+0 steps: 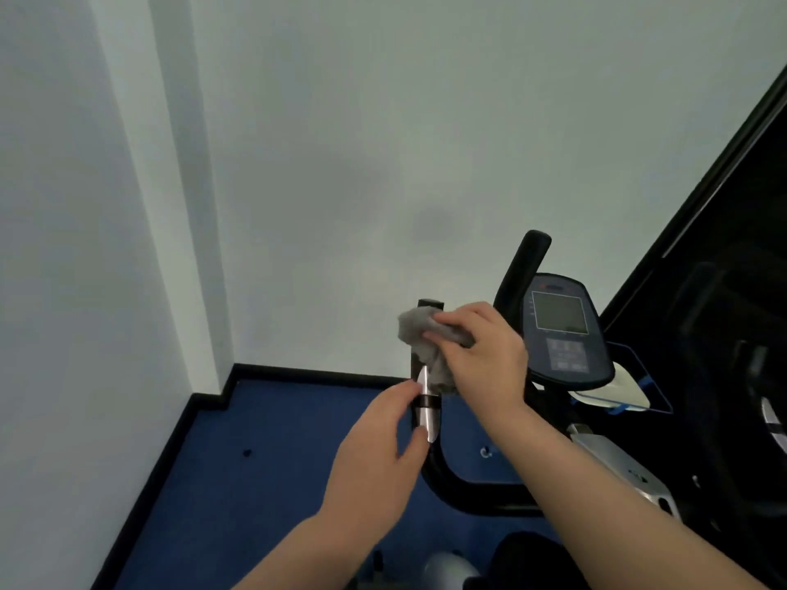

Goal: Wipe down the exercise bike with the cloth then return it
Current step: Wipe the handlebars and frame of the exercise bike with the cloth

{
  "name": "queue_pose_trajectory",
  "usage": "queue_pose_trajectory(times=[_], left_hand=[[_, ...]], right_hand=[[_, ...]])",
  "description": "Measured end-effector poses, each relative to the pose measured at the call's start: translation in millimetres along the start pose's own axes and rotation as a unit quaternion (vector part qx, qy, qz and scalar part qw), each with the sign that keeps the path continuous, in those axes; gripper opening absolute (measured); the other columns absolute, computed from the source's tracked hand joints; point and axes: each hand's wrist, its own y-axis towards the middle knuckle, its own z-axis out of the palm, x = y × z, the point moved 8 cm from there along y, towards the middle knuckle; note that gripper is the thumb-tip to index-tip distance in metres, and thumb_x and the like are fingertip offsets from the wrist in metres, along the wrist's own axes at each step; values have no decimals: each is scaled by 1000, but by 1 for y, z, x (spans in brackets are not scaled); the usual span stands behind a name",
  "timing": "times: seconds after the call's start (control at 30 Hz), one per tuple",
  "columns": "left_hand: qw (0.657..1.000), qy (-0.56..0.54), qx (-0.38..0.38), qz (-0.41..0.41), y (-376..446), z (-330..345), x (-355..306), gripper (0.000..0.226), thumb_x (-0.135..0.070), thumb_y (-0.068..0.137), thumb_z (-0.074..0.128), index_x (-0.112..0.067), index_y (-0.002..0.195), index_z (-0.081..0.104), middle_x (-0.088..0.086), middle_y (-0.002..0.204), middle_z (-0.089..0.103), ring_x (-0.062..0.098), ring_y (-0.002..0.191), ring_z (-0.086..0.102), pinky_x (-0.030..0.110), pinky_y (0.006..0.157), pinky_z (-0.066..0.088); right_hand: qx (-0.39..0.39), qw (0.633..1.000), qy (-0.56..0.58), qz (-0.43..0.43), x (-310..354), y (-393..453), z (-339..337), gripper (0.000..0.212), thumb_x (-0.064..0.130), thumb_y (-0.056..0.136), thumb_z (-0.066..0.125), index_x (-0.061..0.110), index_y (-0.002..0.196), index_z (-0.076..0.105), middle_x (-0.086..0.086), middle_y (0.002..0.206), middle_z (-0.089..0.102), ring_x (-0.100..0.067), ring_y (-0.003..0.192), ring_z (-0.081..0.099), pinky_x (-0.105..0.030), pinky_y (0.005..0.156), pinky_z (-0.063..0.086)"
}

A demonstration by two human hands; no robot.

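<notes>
Fingers (445,321) of our right hand (481,355) curled round the grey cloth (419,334), rubbing the bike's left handlebar (426,402) w/ it near the top; left hand (379,457) pinched the grip lower down, prob. to steady it.

This looks like a small gym room. An exercise bike (502,483) with a screen (564,330) stands in a corner. The walls (340,142) are plain white, and the floor (277,453) is blue carpet with a dark edge.
</notes>
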Motion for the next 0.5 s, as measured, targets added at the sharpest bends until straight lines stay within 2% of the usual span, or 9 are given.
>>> queue_pose_trajectory(times=[0.07,0.13,0.17,0.23,0.3,0.33,0.43,0.5], left_hand=[[998,54,18,22,0,3,-1,54,-31,89,60,-45,137,40,-37,140,33,-14,127,34,8,102,32],[996,80,29,29,0,6,2,62,-33,88,62,-46,141,33,-44,139,18,-17,129,26,-3,96,21],[995,85,35,30,0,8,3,63,-33,88,62,-47,141,31,-47,137,14,-18,129,24,-7,92,18],[994,91,38,37,-1,10,5,64,-34,89,60,-50,141,26,-50,135,9,-20,127,20,-11,88,14],[994,94,43,45,-1,10,4,65,-36,90,58,-55,138,18,-51,134,5,-23,125,17,-12,85,15],[994,92,44,45,-2,10,3,65,-37,91,57,-57,136,14,-51,135,5,-23,124,17,-12,85,16],[995,80,43,45,-4,9,4,64,-38,91,56,-58,134,12,-49,137,5,-22,124,18,-12,85,15],[996,75,39,43,-5,9,6,64,-38,91,56,-59,133,12,-50,137,6,-23,124,18,-12,84,15]], right_hand=[[-63,997,26,34,-16,9,-25,8,27,76,77,29,81,71,16,83,62,-2,79,60,-18,68,48],[-54,997,48,4,-9,28,-33,10,24,78,75,31,84,71,17,85,62,1,84,60,-8,72,43],[-14,998,60,-21,0,38,-27,12,22,80,73,31,87,71,16,88,62,2,87,59,-7,76,42],[120,989,82,-28,16,49,1,17,17,83,68,32,92,72,14,93,64,1,90,61,-10,83,44],[249,963,97,23,18,48,31,20,16,86,65,34,94,71,8,90,70,-4,83,66,-21,78,53],[265,958,103,43,16,47,36,21,17,87,64,34,95,72,7,89,72,-5,82,67,-22,75,55],[184,968,151,76,0,40,17,24,15,86,66,37,93,73,17,86,73,1,83,68,-12,71,52],[135,970,173,103,-11,22,5,25,16,85,68,41,86,72,18,81,74,-1,82,69,-16,73,55]])
